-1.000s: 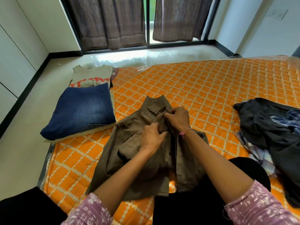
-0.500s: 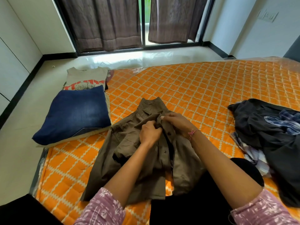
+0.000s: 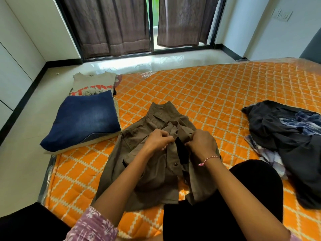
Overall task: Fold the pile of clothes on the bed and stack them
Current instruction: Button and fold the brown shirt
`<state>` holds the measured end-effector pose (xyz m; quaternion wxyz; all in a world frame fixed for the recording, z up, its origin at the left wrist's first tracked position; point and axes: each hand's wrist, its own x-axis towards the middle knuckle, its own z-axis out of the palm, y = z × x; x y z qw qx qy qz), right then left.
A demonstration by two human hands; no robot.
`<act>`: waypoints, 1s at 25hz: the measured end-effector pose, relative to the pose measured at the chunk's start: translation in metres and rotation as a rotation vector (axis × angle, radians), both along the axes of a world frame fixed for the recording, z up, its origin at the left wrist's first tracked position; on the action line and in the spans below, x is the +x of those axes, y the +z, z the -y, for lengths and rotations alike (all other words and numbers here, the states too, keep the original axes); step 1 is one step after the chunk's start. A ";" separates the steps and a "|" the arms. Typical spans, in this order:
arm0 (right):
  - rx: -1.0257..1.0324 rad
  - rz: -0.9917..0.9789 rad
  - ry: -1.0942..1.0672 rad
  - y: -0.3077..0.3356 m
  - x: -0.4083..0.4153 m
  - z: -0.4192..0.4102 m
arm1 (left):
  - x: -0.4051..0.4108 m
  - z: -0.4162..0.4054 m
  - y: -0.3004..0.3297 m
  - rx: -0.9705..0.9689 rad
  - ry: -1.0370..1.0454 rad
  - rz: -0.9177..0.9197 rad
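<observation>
Since the earlier frames the two hands have drawn a little apart on the shirt front, and a dark gap now shows between the two front edges. The left hand (image 3: 160, 139) has its fingers curled and pinches the left front edge of the brown shirt (image 3: 139, 164); the right hand (image 3: 201, 141) grips the other front edge, just beside the left one. I judge that they hold the plackets so in order to line up or close the buttons before folding, because a button shows on the strip just below the left hand. The shirt lies flat on the bed (image 3: 199, 94) directly under the hands, with its collar pointing away from the person and its hem near the person's black-clad knees. To the left of the hands, well apart, lies the stack of folded clothes (image 3: 83, 126), with blue jeans on top and a printed T-shirt behind; it sits at the very edge of the bed, partly over the floor side. To the right of the hands lies the unfolded pile (image 3: 286, 141), dark and checked cloth. Beyond the hands the bed offers wide open room for spreading the sleeves.
</observation>
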<state>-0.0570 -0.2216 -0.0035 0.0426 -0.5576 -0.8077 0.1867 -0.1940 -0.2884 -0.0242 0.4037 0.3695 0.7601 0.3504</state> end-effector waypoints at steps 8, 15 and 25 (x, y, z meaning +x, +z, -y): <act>0.078 -0.184 0.047 0.010 0.009 -0.006 | 0.011 -0.005 0.007 -0.073 0.024 0.254; -0.338 -0.317 -0.100 0.005 0.014 -0.002 | 0.028 -0.009 0.000 0.004 0.160 0.080; -0.361 -0.407 -0.033 0.006 0.009 0.002 | 0.044 -0.008 -0.001 0.096 0.300 -0.249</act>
